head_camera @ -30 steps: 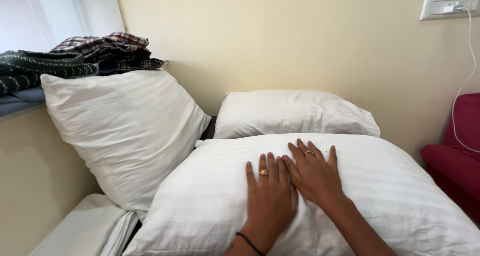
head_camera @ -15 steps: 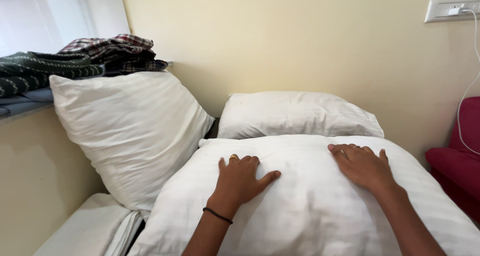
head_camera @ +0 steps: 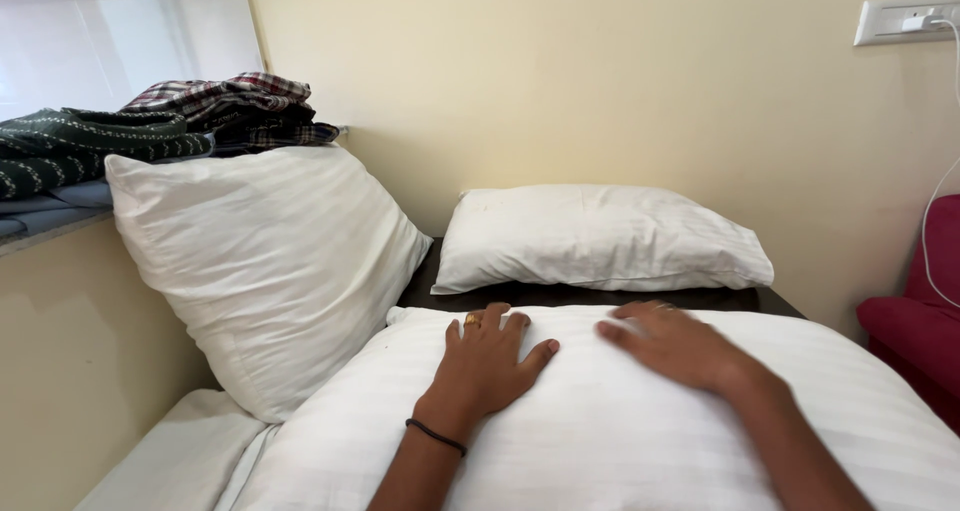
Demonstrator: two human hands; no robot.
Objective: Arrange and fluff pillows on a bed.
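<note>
Head view: both hands flat on a large white striped pillow filling the lower frame from 4 to 8 o'clock. Left hand palm down near the pillow's far edge, fingers spread and open, grasping nothing; gold ring on one finger, thin dark band at the wrist. Right hand just beside it at 3 o'clock, also palm down and open, fingers pointing toward 9 o'clock, slightly blurred, gripping nothing. Beyond the hands at 12 o'clock, a second white pillow lying flat against the cream wall, a dark strip of bed showing between the two. At 9 o'clock, a third white pillow propped upright and tilted against the ledge. On the ledge at 10 o'clock, folded clothes, plaid and dark green. Red seat at 3 o'clock, wall socket with white cable at 1 o'clock.
</note>
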